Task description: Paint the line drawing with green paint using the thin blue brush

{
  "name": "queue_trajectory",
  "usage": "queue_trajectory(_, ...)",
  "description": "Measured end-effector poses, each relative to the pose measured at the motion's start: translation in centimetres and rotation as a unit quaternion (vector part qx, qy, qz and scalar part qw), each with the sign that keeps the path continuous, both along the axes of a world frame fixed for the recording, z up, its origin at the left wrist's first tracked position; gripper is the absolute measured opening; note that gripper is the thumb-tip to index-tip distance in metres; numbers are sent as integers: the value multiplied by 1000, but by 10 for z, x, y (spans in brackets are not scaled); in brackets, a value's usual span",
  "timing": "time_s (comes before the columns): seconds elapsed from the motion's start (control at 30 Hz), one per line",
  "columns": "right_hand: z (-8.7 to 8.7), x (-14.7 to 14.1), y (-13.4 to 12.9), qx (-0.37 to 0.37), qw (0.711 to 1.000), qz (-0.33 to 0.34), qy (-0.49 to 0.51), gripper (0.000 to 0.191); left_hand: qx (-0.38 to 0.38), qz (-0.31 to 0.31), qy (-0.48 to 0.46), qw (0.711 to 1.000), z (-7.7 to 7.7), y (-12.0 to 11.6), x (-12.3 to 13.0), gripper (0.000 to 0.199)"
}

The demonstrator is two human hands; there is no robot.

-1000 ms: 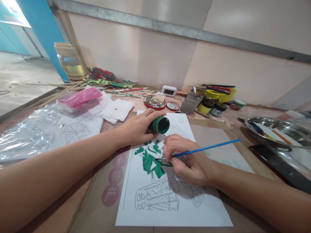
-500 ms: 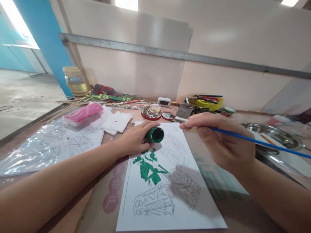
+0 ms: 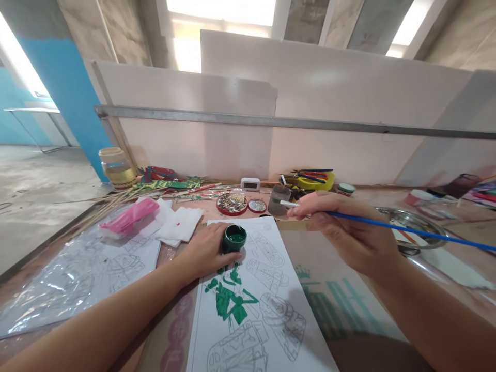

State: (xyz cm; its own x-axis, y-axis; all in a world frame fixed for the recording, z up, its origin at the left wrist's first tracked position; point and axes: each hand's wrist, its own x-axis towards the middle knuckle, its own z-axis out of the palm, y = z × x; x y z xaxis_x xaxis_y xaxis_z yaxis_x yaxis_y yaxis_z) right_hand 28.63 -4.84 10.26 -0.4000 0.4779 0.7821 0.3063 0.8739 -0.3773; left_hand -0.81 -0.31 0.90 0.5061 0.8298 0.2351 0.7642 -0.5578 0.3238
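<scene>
My left hand (image 3: 209, 248) is wrapped round a small jar of green paint (image 3: 234, 238), which stands nearly upright on the upper part of a white sheet (image 3: 271, 310). Line drawings cover the sheet, and one at its left is partly filled with green paint (image 3: 230, 299). Above and right of the sheet, my right hand (image 3: 344, 227) pinches a blue-handled paintbrush (image 3: 387, 226). The brush's pale front end points left, toward a grey water cup (image 3: 279, 200) behind it.
Beads fill a red-rimmed dish (image 3: 231, 204) near a white clock (image 3: 250, 184). Farther left are white tissues (image 3: 180, 225), a pink packet (image 3: 129, 217) and a glass jar (image 3: 117, 169). A metal bowl (image 3: 420, 227) sits at the right.
The view has tilted upward, showing more wall and windows. The green jar, tipped toward the camera before, now stands more upright in my left hand. My right hand still holds the brush.
</scene>
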Motion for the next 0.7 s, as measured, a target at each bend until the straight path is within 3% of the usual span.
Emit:
queue_trajectory(0.07,0,1,0,-5,1000,4,3,24,8,22,55,998,7,0,0,63)
queue_trajectory(0.13,0,0,1,-10,1000,14,3,24,-31,23,117,992,20,2,-3,65)
queue_trajectory(0.27,4,-5,-3,0,999,40,9,23,-108,9,135,985,63,5,-17,59)
queue_trajectory(0.33,7,-7,-7,10,998,63,12,24,-108,5,161,981,89,5,-25,54)
queue_trajectory(0.47,14,-6,-15,31,996,78,19,23,66,91,226,968,136,2,-37,45)
queue_trajectory(0.57,18,-4,-18,36,996,77,36,22,189,91,253,944,163,-7,-40,44)
queue_trajectory(0.7,20,-2,-22,41,995,83,46,23,239,113,203,943,184,-39,-35,48)
